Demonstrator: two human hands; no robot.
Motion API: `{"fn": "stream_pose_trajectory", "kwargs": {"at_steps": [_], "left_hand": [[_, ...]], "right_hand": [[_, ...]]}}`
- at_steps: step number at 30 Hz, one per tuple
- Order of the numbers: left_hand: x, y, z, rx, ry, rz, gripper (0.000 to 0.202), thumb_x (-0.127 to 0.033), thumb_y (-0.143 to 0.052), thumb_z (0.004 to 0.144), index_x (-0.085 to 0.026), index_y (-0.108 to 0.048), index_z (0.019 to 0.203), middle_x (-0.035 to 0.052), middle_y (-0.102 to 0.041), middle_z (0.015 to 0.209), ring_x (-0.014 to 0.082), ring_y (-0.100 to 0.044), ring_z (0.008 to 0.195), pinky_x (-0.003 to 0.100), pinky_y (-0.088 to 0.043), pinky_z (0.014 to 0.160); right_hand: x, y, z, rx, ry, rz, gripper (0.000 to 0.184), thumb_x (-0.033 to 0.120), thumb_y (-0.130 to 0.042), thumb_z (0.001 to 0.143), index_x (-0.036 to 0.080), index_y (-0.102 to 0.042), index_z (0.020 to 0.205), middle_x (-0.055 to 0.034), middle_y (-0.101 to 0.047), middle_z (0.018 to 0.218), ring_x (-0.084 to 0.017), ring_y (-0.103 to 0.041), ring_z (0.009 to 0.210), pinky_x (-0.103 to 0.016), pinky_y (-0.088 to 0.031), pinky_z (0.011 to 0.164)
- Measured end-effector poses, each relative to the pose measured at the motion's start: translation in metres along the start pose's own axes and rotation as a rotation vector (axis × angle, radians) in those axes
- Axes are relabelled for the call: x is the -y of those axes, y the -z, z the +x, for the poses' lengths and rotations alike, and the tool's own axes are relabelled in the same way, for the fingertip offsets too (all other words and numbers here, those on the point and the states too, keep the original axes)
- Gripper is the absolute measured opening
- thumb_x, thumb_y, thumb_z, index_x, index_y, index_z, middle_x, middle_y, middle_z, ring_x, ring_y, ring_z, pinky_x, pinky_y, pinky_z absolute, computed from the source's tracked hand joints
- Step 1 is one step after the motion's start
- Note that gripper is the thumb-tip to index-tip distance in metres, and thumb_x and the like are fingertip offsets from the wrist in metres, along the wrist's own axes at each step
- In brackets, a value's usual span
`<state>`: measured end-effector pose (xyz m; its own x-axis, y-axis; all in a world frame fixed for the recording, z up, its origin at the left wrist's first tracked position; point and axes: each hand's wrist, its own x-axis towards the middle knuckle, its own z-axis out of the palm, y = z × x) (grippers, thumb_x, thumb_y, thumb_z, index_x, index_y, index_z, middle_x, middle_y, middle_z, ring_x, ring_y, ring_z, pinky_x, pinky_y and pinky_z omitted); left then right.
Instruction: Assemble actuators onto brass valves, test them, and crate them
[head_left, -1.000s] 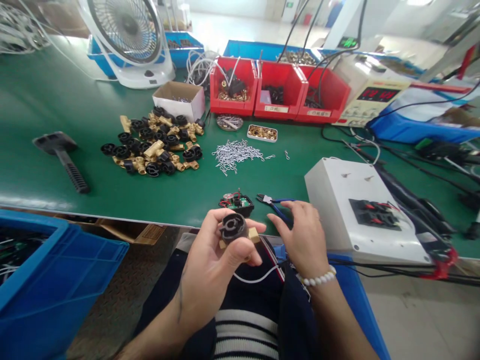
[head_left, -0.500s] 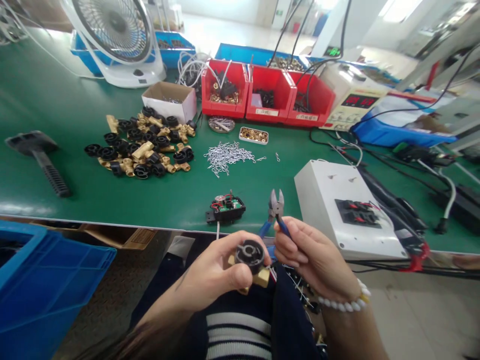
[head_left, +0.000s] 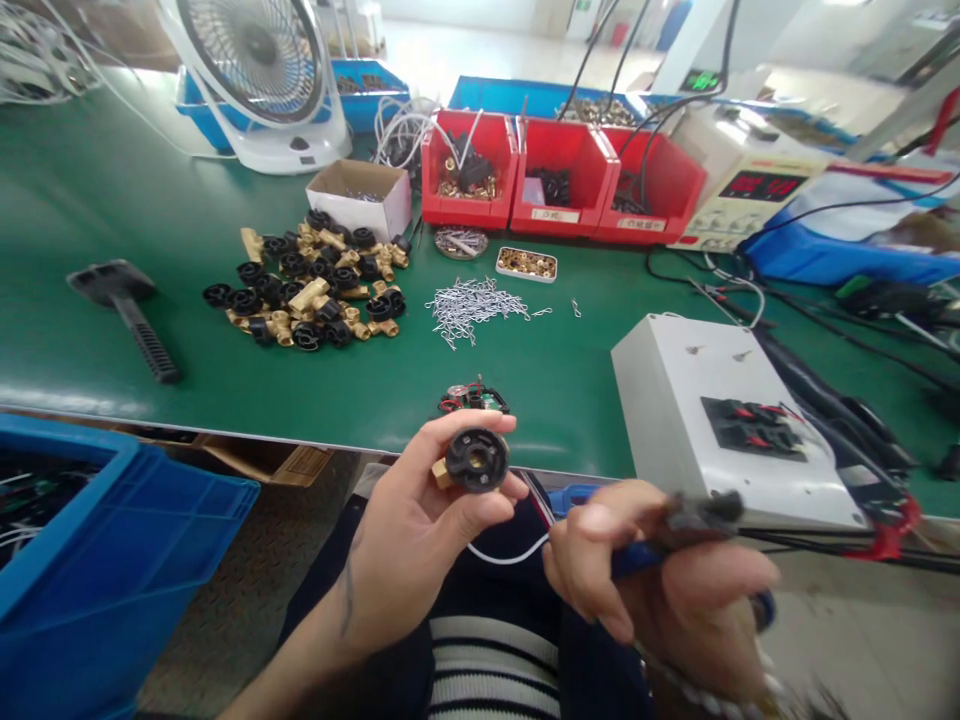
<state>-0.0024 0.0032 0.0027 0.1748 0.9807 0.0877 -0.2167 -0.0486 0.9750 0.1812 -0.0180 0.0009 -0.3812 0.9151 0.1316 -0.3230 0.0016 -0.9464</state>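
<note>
My left hand (head_left: 409, 525) is closed around a brass fitting with a round black cap (head_left: 477, 462), whose slotted face is turned toward me. Smeared by motion, my right hand (head_left: 667, 590) grips a pair of blue-handled side cutters (head_left: 701, 515), with the jaws pointing off to the right. Just beyond my left fingers, a black housing with a green circuit board and red wires (head_left: 480, 396) lies at the table edge, partly hidden. A white cable (head_left: 510, 555) hangs in a loop between my hands.
Brass fittings with black caps (head_left: 315, 285) form a heap at the left, beside a black mallet-shaped tool (head_left: 139, 315). Metal clips (head_left: 476, 308) lie mid-table. Red bins (head_left: 559, 215) stand behind. A grey box (head_left: 660, 400) is at the right, a blue crate (head_left: 172, 520) at the lower left.
My left hand has raised the fitting and tilted its black face toward me. My right hand has swung the cutters right and down, away from the fitting. The view has shifted slightly left.
</note>
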Motion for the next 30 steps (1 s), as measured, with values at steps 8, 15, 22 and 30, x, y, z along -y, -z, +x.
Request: {"fn": "stream_pose_trajectory", "kwargs": {"at_steps": [8,15,22,30], "left_hand": [[0.005,0.003,-0.005,-0.124,-0.105,0.085,0.034,-0.025,-0.073,0.087,-0.03,-0.062,0.118,0.0049,-0.064,0.131,0.0153,-0.073,0.09,0.028,-0.064,0.083],[0.006,0.013,-0.011,-0.232,-0.146,0.212,0.039,-0.038,-0.072,0.087,-0.026,-0.061,0.122,0.0112,-0.061,0.128,0.0256,-0.065,0.112,0.034,-0.063,0.085],[0.012,0.023,-0.017,-0.32,-0.302,0.29,0.053,-0.04,-0.077,0.082,-0.031,-0.055,0.13,0.0093,-0.049,0.14,0.0266,-0.058,0.121,0.034,-0.061,0.086],[0.01,0.035,-0.021,-0.392,-0.409,0.466,0.056,-0.051,-0.072,0.083,-0.033,-0.051,0.132,0.0096,-0.046,0.14,0.0304,-0.053,0.127,0.048,-0.054,0.101]], "right_hand": [[0.006,-0.011,0.01,-0.057,-0.018,-0.523,0.034,0.05,-0.043,0.103,0.024,-0.065,0.105,0.0005,-0.056,0.073,-0.013,-0.053,0.066,-0.025,-0.046,0.062],[0.001,-0.031,0.019,0.009,-0.327,-0.069,0.04,0.049,-0.04,0.104,0.017,-0.064,0.095,0.0019,-0.059,0.051,-0.011,-0.055,0.044,-0.022,-0.042,0.045],[-0.001,-0.05,0.037,0.011,-0.491,0.02,0.048,0.059,-0.043,0.099,0.017,-0.06,0.083,0.0042,-0.047,0.038,-0.009,-0.036,0.033,-0.021,-0.028,0.038],[-0.007,-0.06,0.042,0.053,-0.54,0.105,0.055,0.062,-0.044,0.098,0.016,-0.059,0.072,0.0055,-0.043,0.037,-0.005,-0.03,0.029,-0.02,-0.022,0.034]]}}
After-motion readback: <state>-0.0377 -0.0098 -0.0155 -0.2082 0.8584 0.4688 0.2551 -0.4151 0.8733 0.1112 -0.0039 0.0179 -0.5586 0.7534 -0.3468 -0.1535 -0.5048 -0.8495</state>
